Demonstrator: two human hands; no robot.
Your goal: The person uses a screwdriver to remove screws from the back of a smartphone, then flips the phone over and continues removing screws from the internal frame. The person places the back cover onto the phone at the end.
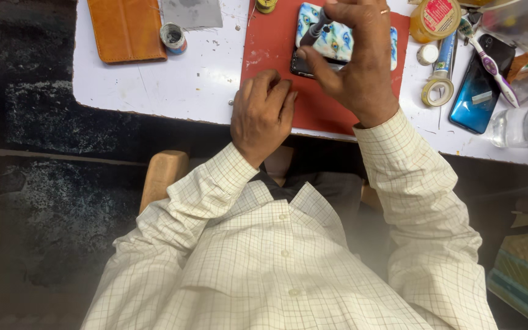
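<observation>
The right hand held a closed grip on a dark slim tool, tip down on the peacock-patterned phone at upper centre. The left hand rested curled, holding nothing, on the red mat. Work at the phone's edge appeared underway; steady tip control seemed required. A tape roll lay on the white surface.

White worktable, dark mottled floor, wooden chair arm.

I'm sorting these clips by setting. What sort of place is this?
Probably a small phone repair bench: the right hand works a thin tool over a phone in a patterned case on a red mat, with a blue phone and tape roll nearby.
</observation>
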